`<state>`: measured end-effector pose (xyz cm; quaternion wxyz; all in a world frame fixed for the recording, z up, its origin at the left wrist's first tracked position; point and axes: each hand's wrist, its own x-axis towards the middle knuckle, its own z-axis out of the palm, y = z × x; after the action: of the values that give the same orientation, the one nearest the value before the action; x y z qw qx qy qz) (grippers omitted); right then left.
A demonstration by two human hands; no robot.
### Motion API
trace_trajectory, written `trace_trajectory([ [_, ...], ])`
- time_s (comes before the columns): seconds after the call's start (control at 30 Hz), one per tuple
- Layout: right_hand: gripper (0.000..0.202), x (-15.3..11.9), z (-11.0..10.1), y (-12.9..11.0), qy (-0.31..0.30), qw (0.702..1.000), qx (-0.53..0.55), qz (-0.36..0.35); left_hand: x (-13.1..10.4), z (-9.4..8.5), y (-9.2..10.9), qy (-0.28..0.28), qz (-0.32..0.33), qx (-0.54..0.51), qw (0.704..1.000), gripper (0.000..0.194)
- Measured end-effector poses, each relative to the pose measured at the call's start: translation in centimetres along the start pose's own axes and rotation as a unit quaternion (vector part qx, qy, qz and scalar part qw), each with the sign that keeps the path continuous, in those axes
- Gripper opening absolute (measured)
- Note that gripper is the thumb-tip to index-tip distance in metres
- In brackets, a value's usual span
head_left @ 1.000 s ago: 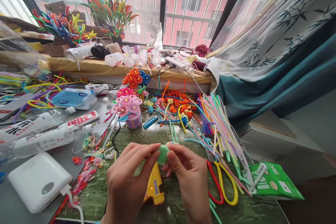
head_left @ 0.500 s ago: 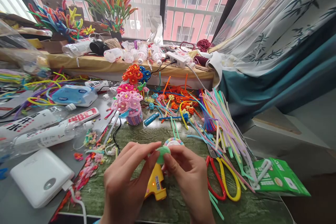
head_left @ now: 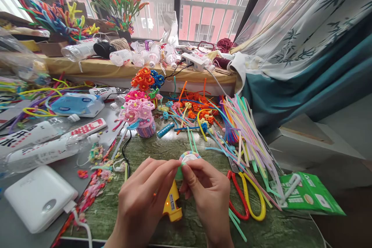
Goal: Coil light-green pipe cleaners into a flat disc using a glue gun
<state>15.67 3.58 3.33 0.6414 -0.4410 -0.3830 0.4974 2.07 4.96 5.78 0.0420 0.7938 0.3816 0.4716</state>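
Observation:
Between my hands is a small round piece of light green pipe cleaner [head_left: 179, 174], mostly covered by the fingers. My left hand [head_left: 143, 195] is closed in a pinch at its left and upper edge. My right hand [head_left: 207, 190] pinches it from the right, thumb in front. Just behind the fingertips lies a round white piece with a pastel rim [head_left: 190, 155]. Under the hands rests a yellow glue gun [head_left: 173, 203] with a small lit orange light, partly hidden by my left hand. Scissors with red and yellow handles [head_left: 245, 193] lie right of my right hand.
Pink pipe-cleaner flowers [head_left: 138, 110] stand in a striped pot ahead left. Long pastel pipe cleaners [head_left: 244, 128] spread at right, near a green packet [head_left: 310, 193]. A white power bank [head_left: 40, 197] and plastic bottles [head_left: 49, 149] lie left. A teal glue stick or tube [head_left: 165, 130] lies ahead.
The green piece has turned and is now more hidden behind my fingers and right thumb. My left fingertips have moved in over its top. The view has shifted slightly.

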Motion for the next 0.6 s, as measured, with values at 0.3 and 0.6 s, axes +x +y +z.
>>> trace_trajectory([
  [0.3,0.019,0.24,-0.17,-0.19,-0.029,0.998,-0.044,-0.03,0.0,-0.09,-0.19,-0.009,0.017,0.021,1.0,0.021],
  [0.6,0.017,0.49,-0.19,-0.09,-0.017,0.995,-0.083,-0.059,0.07,-0.33,-0.21,-0.019,0.033,0.035,0.999,0.016],
])
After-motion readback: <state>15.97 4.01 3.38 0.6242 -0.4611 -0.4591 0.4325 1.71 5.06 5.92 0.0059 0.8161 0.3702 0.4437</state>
